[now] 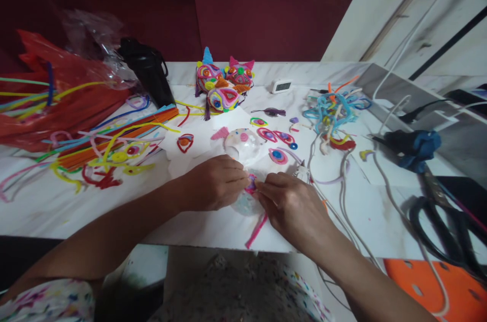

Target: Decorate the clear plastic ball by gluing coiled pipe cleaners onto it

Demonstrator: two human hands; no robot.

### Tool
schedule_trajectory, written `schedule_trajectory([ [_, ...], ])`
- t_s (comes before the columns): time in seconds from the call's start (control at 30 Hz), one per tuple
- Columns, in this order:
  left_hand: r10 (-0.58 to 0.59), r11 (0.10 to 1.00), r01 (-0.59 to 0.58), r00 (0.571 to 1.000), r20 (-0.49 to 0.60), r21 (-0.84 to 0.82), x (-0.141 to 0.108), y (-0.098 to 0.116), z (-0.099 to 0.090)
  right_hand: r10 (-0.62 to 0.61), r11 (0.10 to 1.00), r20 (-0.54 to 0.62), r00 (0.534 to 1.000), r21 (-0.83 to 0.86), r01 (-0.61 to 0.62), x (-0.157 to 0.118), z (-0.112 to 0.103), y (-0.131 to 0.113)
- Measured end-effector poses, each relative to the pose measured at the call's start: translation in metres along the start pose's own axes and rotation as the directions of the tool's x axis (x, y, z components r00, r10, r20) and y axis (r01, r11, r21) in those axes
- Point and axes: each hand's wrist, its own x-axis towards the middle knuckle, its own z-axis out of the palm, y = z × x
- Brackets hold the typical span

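My left hand (216, 182) and my right hand (292, 200) meet over a clear plastic ball (243, 208). Their fingertips are closed from both sides on a small pink-and-purple pipe-cleaner coil (251, 184), partly hidden by the fingers. A loose pink pipe cleaner (257, 231) trails toward the table edge, below my right fingers. Just beyond my hands lies a second clear round piece (243, 147) bearing pink bits. Coiled eye shapes surround it: a red-and-orange one (185, 142) at left, a pink-and-blue one (278, 155) at right.
Finished colourful ornaments (224, 83) stand at the back, beside a small digital display (281, 86). Left are a black bottle (148, 71), a red bag (68, 94) and pipe cleaners (114, 144). Right hold a blue tangle (331, 109), white cables (344, 195) and black-handled scissors (437, 215).
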Motion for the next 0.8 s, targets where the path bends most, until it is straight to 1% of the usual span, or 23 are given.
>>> schedule_trajectory([
  [0.07,0.066,0.997,-0.068,0.996,-0.057,-0.027,0.001,-0.003,0.001,0.008,1.0,0.024,1.0,0.027,-0.009,0.0,-0.001,0.002],
  [0.1,0.076,0.996,-0.079,0.994,-0.08,-0.04,0.002,-0.004,0.001,0.009,0.999,0.035,0.999,0.039,-0.011,0.0,-0.002,0.003],
  [0.3,0.032,0.997,-0.045,0.983,-0.178,-0.068,0.008,0.002,0.001,0.02,0.999,0.089,0.996,0.039,-0.023,0.003,-0.004,0.005],
  [0.4,0.019,0.997,-0.032,0.981,-0.191,-0.063,0.009,0.006,0.005,0.052,0.998,0.156,0.986,0.027,-0.057,0.007,-0.006,0.005],
  [0.5,-0.001,0.997,-0.016,0.973,-0.232,-0.072,0.01,0.009,0.006,0.105,0.993,0.242,0.965,0.022,-0.114,0.013,-0.009,0.003],
  [0.57,-0.03,0.997,0.014,0.973,-0.227,-0.074,0.012,0.012,0.003,0.139,0.988,0.303,0.943,0.022,-0.153,0.017,-0.012,0.001],
  [0.67,-0.09,0.995,0.08,0.982,-0.167,-0.067,0.014,0.017,-0.003,0.173,0.98,0.373,0.912,0.024,-0.196,0.021,-0.015,0.0],
  [0.73,-0.128,0.99,0.12,0.983,-0.128,-0.068,0.015,0.019,-0.006,0.181,0.977,0.381,0.906,0.038,-0.211,0.02,-0.014,0.002],
  [0.8,-0.151,0.987,0.144,0.983,-0.104,-0.073,0.015,0.021,-0.007,0.172,0.974,0.36,0.917,0.076,-0.212,0.015,-0.012,0.006],
])
